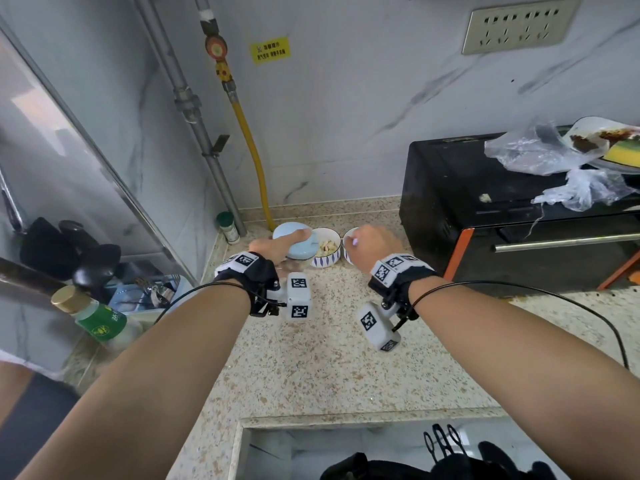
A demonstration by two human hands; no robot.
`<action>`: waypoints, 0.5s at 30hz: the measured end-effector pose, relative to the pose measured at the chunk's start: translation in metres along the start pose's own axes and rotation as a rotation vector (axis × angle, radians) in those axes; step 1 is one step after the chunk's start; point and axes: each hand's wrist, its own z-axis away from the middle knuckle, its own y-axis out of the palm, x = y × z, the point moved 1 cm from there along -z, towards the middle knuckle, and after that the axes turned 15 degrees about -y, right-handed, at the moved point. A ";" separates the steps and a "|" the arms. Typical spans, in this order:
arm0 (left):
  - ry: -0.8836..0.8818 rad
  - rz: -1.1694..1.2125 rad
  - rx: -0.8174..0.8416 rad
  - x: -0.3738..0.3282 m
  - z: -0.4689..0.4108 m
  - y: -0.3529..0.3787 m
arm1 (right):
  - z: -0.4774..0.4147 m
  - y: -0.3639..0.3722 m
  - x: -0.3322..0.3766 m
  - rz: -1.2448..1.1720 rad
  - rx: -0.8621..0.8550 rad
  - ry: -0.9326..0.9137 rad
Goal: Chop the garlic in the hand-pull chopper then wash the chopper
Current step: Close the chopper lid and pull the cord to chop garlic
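left hand (pixel 277 244) grips chopper (pixel 297 250); right hand (pixel 370 244) curled over white bowl (pixel 347 237), grasp unclear; garlic bowl (pixel 327 262) between them, knock spills it

1 head-worn view, wide-angle, facing forward-down onto countertop (pixel 322 368), close.

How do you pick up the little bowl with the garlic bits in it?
Hold the garlic bowl by its near wall and rim, coming in from the front, the side facing the person. The blue chopper sits close on its left and a second bowl close on its right, so only the near side is free. It stands upright and open, so keep it level.
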 end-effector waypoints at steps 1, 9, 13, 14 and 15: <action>0.023 -0.033 0.024 -0.003 0.004 0.006 | -0.002 0.001 0.009 0.011 -0.003 -0.048; 0.035 0.001 -0.060 -0.010 0.008 0.004 | -0.008 0.005 0.002 -0.011 -0.088 -0.003; -0.039 0.043 -0.141 0.002 -0.008 -0.024 | 0.001 0.004 -0.038 0.057 -0.102 0.203; -0.048 0.047 -0.163 0.005 -0.011 -0.030 | 0.004 0.004 -0.046 0.052 -0.102 0.248; -0.054 0.051 -0.190 0.008 -0.012 -0.036 | 0.006 0.005 -0.051 0.042 -0.104 0.283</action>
